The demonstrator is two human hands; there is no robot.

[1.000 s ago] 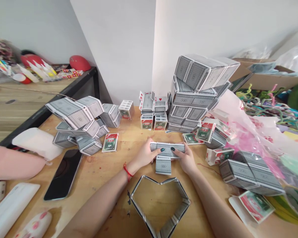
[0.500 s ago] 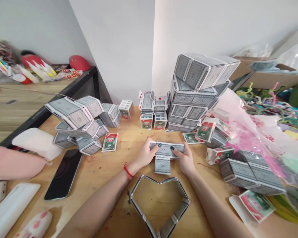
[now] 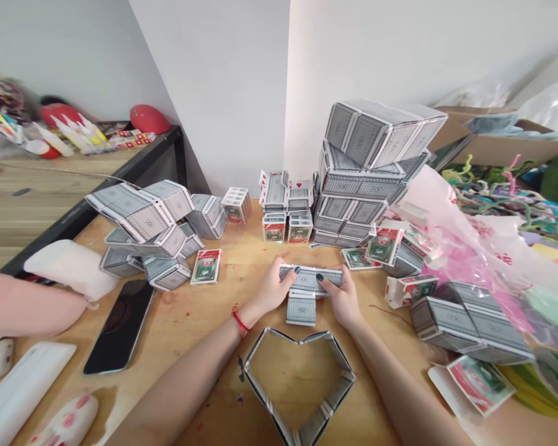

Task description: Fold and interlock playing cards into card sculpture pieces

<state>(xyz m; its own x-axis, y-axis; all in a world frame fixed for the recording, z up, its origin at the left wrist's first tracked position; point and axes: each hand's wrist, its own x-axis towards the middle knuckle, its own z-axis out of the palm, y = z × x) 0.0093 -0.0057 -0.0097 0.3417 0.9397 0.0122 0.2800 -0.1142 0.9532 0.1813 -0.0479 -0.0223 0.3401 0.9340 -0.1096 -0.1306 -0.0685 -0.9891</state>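
Observation:
Between my hands is a strip of joined playing cards (image 3: 309, 282), grey patterned backs up, with one section hanging down toward me. My left hand (image 3: 278, 285) grips its left end, thumb on top. At the right end my right hand (image 3: 343, 297) holds it the same way, thumb pressed on the card backs; the fingers beneath are hidden. Just below, nearer to me, a heart-shaped frame of folded cards (image 3: 265, 396) stands on the wooden table (image 3: 177, 334).
Behind rises a tall stack of card-built boxes (image 3: 353, 179). More card pieces (image 3: 162, 217) are piled at left, above a phone (image 3: 118, 328). Card packs (image 3: 207, 266) lie about. On the right are a folded card piece (image 3: 469, 322) and pink plastic (image 3: 446, 217).
The card strip has shifted slightly left, its lower section with it. My right hand has moved a little inward along with it; both hands keep their grip.

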